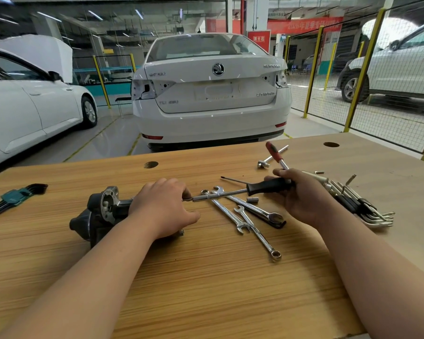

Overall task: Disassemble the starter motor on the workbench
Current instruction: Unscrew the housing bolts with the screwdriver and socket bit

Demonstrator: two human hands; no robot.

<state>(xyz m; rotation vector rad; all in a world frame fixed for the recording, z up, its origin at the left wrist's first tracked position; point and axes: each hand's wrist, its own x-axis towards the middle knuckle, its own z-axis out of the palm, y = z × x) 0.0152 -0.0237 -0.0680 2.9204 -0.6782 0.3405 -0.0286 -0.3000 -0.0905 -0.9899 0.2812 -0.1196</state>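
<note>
The black and silver metal starter motor point(101, 214) lies on its side on the pale wooden workbench point(206, 277), left of centre, nose housing pointing away to the left. It looks largely in one piece: no cover, bolts or internals lie loose beside it, so the job seems to be at an early fastener, with the whole strip-down left.

The left hand point(162, 206) lies over the motor's rear body, fingers curled down around its end and thumb spread toward the bench. The right hand point(301, 192) is wrapped tight round the black handle of a long-shafted screwdriver point(269, 187), its tip reaching the left fingertips; the hand hides what the tip engages, probably an end-cap screw.
</note>
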